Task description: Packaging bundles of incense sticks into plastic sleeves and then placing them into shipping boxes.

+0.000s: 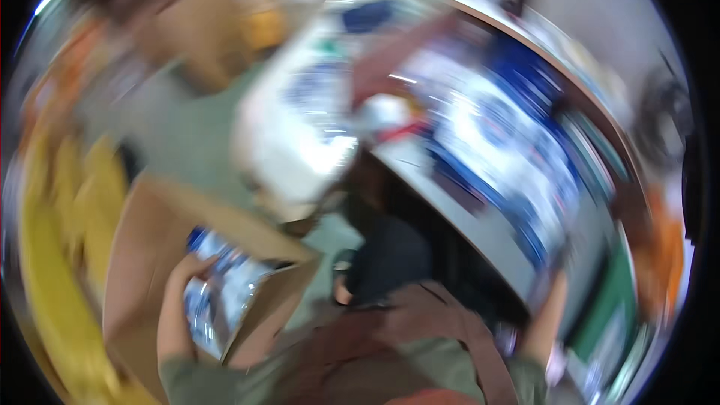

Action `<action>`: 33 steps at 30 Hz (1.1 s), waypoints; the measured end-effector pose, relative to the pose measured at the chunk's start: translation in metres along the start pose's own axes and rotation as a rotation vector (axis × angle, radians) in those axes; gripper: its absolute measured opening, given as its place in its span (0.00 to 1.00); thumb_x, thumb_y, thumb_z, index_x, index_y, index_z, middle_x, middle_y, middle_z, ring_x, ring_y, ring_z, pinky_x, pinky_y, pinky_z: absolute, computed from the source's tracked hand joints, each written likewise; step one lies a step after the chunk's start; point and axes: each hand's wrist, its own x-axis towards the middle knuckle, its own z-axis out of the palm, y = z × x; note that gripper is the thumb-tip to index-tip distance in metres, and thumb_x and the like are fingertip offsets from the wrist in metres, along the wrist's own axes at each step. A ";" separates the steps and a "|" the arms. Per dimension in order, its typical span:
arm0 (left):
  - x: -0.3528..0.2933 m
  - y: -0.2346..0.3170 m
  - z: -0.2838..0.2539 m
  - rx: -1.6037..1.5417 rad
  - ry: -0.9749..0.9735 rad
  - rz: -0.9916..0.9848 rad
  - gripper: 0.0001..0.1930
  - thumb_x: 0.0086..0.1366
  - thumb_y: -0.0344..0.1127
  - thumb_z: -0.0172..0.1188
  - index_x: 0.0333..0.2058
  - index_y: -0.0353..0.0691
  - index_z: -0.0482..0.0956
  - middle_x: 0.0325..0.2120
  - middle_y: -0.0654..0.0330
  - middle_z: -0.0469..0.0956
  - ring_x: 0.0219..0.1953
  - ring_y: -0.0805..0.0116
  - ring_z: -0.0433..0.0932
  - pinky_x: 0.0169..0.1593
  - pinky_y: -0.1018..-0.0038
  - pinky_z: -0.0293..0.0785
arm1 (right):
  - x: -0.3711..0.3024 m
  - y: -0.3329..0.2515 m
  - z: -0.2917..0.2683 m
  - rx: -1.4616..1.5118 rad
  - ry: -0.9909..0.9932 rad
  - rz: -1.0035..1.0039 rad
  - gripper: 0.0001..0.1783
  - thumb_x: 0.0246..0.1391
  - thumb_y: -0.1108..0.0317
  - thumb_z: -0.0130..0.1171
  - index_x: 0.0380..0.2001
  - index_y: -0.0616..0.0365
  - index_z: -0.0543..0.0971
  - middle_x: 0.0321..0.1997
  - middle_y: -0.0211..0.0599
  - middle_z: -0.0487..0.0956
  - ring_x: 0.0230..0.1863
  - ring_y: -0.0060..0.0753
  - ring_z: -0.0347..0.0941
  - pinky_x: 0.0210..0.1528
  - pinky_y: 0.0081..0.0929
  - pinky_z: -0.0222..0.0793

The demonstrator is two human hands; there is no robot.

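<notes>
My left hand [195, 267] reaches into an open cardboard box [150, 255] at the lower left. Its fingers are closed on the edge of a blue and white plastic packet [238, 274] inside the box. At the right, my right hand [556, 285] is at the near end of a table, close to a large shiny blue and white plastic pack [495, 127]. Motion smears its fingers, so their grip cannot be made out.
The table [480, 236] slants across the right side. Beyond the box stands a big white sack [296, 127]. Yellow sacks or sheets [52, 255] line the left edge, and a brown carton [199, 30] is further back. Green floor [199, 131] shows between them.
</notes>
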 end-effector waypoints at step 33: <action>-0.249 0.494 0.294 -0.802 -0.764 0.771 0.32 0.66 0.41 0.52 0.63 0.38 0.50 0.61 0.54 0.58 0.57 0.60 0.67 0.52 0.64 0.71 | 0.129 -0.028 0.060 0.789 0.294 0.642 0.46 0.45 0.68 0.67 0.62 0.70 0.52 0.41 0.48 0.78 0.41 0.37 0.75 0.44 0.31 0.72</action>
